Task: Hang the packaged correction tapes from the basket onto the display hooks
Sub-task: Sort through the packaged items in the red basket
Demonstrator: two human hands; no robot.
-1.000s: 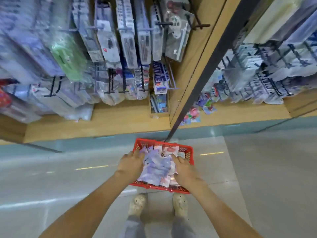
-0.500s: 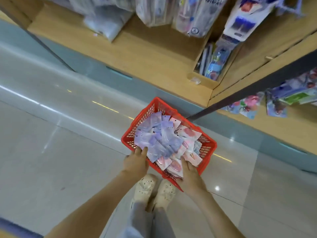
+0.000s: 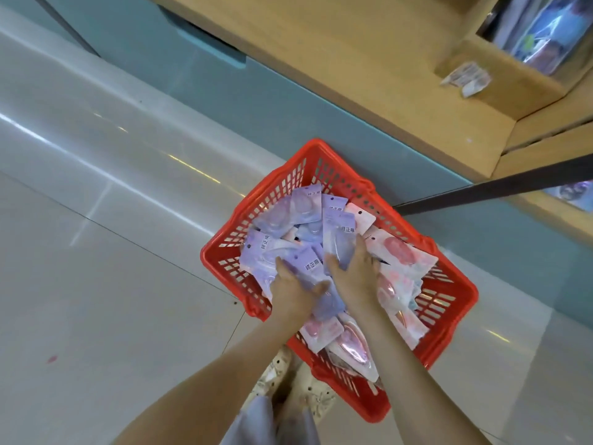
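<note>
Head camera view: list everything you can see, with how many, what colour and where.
floor: one, pale glossy tiles, left and bottom
shelf unit: one, wood over a teal base, across the top
box: one, wooden, top right on the shelf, goods inside blurred
label: one, white, on the box front
bar: one, dark, right of the basket
basket: one, red, on the floor near the shelf base
purple packets: many, lilac, far and left part of the basket
pink packets: many, pink and white, right and near part
shoes: two, cream, by the basket's near corner
left hand: one, gripping purple packets
right hand: one, on purple packets, grip unclear
</note>
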